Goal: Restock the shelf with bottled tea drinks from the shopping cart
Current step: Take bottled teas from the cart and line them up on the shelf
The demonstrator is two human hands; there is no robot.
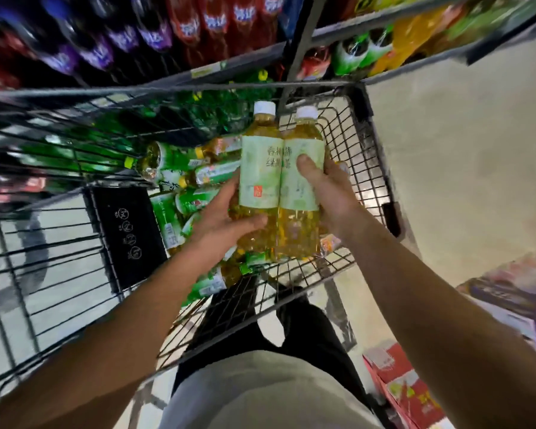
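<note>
Two bottles of yellow tea with white caps and pale green labels stand side by side above the wire shopping cart (365,168). My left hand (226,218) grips the left bottle (259,171) low on its side. My right hand (328,187) grips the right bottle (304,187), thumb across its label. Under them in the cart lie several more tea bottles (205,174) with green labels. The shelf (217,69) runs across the top of the view, just beyond the cart.
Purple and red drink bottles (155,35) fill the upper shelf at left; green and orange ones (381,48) sit at right. The cart's black child-seat flap (127,233) is at left. Red cartons (406,388) stand on the floor at lower right.
</note>
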